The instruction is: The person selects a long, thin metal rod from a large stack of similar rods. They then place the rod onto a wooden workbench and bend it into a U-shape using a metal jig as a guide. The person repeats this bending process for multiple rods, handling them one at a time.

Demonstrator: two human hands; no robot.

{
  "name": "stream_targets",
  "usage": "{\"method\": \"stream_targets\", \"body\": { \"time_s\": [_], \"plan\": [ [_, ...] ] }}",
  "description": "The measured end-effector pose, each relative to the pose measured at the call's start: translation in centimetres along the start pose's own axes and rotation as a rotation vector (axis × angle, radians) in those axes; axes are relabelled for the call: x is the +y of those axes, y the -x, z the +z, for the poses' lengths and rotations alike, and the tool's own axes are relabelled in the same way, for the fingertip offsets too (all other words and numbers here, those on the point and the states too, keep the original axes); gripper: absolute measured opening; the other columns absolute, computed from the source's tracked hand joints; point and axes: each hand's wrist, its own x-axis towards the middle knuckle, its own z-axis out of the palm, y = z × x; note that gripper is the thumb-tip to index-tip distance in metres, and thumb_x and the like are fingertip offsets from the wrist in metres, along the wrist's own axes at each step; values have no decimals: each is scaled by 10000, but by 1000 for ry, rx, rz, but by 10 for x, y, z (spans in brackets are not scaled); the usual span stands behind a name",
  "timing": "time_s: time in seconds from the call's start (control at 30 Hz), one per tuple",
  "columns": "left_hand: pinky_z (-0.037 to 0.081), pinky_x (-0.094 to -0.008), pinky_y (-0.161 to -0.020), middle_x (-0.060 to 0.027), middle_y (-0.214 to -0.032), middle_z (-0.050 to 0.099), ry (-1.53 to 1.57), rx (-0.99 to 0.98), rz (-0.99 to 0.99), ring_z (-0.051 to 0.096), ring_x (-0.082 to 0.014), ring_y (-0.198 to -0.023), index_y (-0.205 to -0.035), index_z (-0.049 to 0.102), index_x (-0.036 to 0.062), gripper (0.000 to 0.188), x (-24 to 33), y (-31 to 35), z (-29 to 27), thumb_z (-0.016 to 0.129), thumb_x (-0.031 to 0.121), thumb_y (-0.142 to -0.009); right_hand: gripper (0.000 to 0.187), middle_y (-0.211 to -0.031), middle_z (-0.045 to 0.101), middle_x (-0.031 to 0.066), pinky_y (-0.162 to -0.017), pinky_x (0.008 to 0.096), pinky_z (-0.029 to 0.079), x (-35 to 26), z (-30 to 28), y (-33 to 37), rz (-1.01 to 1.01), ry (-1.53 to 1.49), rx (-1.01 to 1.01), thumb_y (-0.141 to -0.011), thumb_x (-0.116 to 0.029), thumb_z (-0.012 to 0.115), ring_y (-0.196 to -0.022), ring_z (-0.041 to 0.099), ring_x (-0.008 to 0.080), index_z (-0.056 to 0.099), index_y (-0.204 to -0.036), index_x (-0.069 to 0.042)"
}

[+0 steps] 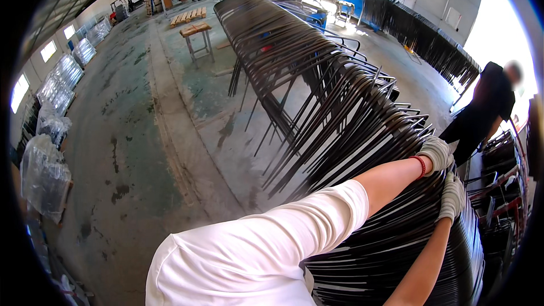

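A long row of bent black metal tubes (pixel 351 107), stacked closely side by side, runs from the far middle to me. Both my hands wear pale knitted gloves and are at the right-hand bends of the near tubes. My left hand (pixel 436 154), with a red bracelet at its wrist, is closed over the top of the bends; a small pale pointed piece juts out beside its fingers, its kind unclear. Just nearer to me, my right hand (pixel 453 198) curls against the tubes' outer side. Its fingertips are partly hidden, and I cannot make out what it grips.
A person in dark clothes (pixel 481 105) stands close by on the right, near a rack (pixel 501 192) of dark metal parts. Another tube row (pixel 419 34) stands at the far right. A wooden-topped stand (pixel 195 31) and pallet (pixel 188 17) are farther left; wrapped bundles (pixel 48 175) line the left wall.
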Motion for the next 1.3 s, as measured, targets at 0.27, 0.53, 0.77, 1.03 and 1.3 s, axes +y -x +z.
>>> {"method": "stream_targets", "body": {
  "time_s": [0.27,0.53,0.77,1.03,1.3],
  "plan": [
    [491,-426,-744,-128,-836,682,-22,-59,17,651,-299,-816,-830,713,94,417,0,3,-10,468,431,-809,498,-1017,637,152,-829,400,431,-5,-4,5,5,7,-2,-870,-513,373,-947,585,337,626,-1082,-141],
    [481,-427,-793,-165,-840,675,0,-65,1,647,-327,-829,-824,708,63,435,-2,2,-10,483,433,-797,500,-1016,636,157,-831,400,428,-2,0,0,-1,6,-6,-873,-511,372,-948,583,339,623,-1089,-136],
    [486,-432,-781,-169,-822,675,-21,-55,25,653,-318,-821,-825,708,56,426,0,1,-6,487,419,-795,506,-1037,631,157,-844,406,424,-3,-4,2,15,-2,-34,-876,-515,364,-965,573,352,619,-1102,-140],
    [457,-419,-819,-159,-849,677,-180,-11,155,646,-302,-830,-847,704,64,307,0,3,-2,520,305,-798,511,-1107,606,161,-887,400,413,-7,-6,3,43,2,-22,-872,-519,369,-1026,554,349,603,-1142,-153],
    [338,-439,-958,-175,-1037,631,-239,-8,122,563,-294,-1036,-989,659,48,334,5,6,-11,528,285,-794,515,-1130,598,152,-894,389,410,-4,-3,4,3,11,-8,-883,-501,354,-1042,551,330,593,-1153,-134]
  ]
}}
